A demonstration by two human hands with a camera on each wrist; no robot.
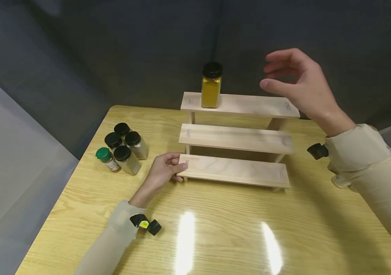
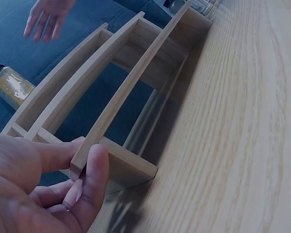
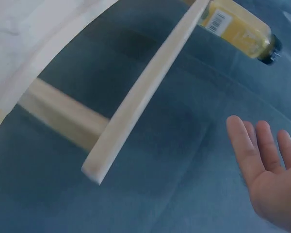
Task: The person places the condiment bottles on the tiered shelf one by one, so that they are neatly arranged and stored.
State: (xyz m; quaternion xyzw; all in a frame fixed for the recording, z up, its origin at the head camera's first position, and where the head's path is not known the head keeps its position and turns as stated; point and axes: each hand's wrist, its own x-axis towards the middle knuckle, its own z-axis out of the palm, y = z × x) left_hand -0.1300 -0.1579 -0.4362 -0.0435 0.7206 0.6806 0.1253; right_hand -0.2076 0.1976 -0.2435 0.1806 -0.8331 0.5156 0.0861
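Table: rack lengthwise left-right

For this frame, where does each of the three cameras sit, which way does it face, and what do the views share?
Head: worn on the head, looking forward and down at the table; both hands and sleeves show, the left hand holding the rack, the right hand raised, holding nothing.
Left wrist: low at the left wrist, looking along the rack; thumb and fingers pinch the lowest shelf's end.
Right wrist: behind the right hand, looking past the top shelf's end.
Shared: all three show the rack and the yellow jar.
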